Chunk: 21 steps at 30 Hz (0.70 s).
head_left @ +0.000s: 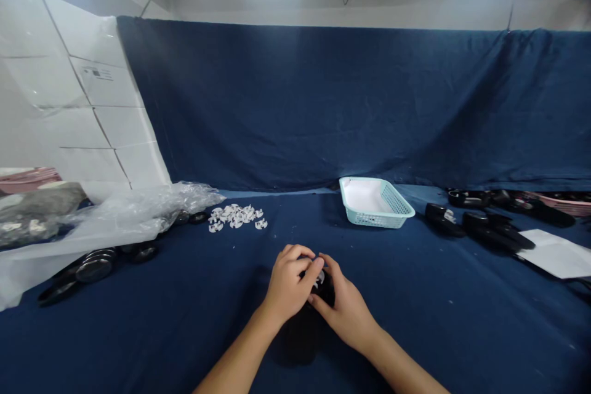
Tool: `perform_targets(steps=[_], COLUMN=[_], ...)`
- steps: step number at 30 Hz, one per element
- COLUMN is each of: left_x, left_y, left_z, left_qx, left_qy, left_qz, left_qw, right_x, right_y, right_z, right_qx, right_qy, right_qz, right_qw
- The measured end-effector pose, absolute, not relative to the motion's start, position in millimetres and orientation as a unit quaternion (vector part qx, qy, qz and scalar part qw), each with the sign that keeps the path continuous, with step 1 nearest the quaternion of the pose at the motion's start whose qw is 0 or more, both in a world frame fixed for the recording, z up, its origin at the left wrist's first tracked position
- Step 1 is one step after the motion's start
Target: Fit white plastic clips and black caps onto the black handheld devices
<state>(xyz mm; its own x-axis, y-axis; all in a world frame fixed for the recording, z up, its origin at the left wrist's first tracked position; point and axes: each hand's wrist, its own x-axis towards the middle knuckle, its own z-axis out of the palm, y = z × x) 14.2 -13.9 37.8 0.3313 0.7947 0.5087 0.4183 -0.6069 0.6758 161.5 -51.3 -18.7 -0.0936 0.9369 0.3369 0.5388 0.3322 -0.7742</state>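
Low at the middle of the table, both my hands are on a black object [302, 338] with a long, dark, rounded end toward me; its kind cannot be made out. My left hand [289, 283] curls over its far end from the left, with the thumb pressing down on top. From the right, my right hand [348, 311] grips the same end between thumb and fingers. A small white curved piece [319, 280] shows on the black object between my hands. My fingers hide much of that end.
A pile of small white curved pieces [234, 215] lies at back left, beside clear plastic sheeting [180, 203] and black round parts [96, 266]. A light-blue basket [378, 220] stands at back right. Farther right lie several black objects [489, 231] and white paper [556, 252].
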Motion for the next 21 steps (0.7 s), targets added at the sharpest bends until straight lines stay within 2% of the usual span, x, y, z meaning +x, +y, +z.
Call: perform_targets(steps=[21], left_x=[8.9], left_y=[-8.3], left_z=[34.7], left_qx=[0.816], left_qy=[0.388], left_qz=[0.415], left_qw=[0.109], right_x=[161.3], right_y=[-54.2], right_z=[-12.7], right_qx=[-0.54], right_qy=[-0.7], right_qz=[0.232], right_qw=[0.406])
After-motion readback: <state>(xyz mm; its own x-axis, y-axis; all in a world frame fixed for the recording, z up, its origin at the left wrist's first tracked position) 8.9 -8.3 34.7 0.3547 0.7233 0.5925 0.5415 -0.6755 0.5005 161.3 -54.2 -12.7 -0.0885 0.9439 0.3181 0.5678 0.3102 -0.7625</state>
